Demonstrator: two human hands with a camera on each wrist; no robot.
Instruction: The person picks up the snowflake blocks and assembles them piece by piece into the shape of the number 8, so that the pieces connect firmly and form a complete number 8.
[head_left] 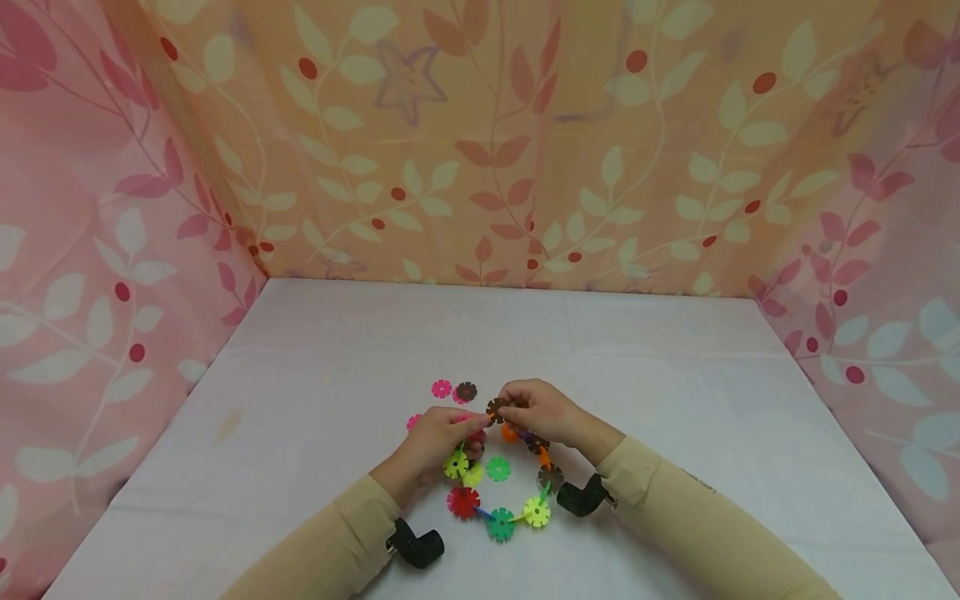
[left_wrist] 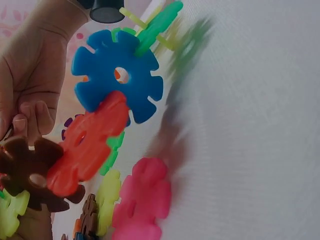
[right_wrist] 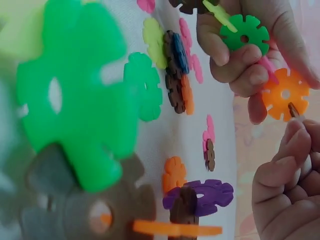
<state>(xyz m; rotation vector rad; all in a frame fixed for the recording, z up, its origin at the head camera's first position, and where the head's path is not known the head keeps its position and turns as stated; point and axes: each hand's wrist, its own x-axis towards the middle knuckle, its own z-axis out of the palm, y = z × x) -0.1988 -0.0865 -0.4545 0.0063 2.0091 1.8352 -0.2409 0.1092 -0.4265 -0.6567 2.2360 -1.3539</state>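
Near the table's middle my left hand (head_left: 438,440) holds one end of a string of slotted plastic flower discs; a green disc (right_wrist: 245,35) and an orange disc (right_wrist: 286,94) are at its fingers. My right hand (head_left: 546,410) pinches a brown disc (head_left: 496,409), whose edge meets the orange disc in the right wrist view. Below the hands the string curves through a red disc (head_left: 463,502), a blue disc (left_wrist: 119,75), a teal-green disc (head_left: 501,525), a yellow disc (head_left: 536,512) and a brown one (head_left: 551,477). Whether it joins the right hand's disc is hidden.
Loose discs lie about: a green one (head_left: 498,468) inside the curve, a pink one (head_left: 442,388) and a dark brown one (head_left: 467,391) beyond the left hand. Black wrist cameras sit on both sleeves. Patterned cloth (head_left: 495,150) stands behind the white table (head_left: 637,358).
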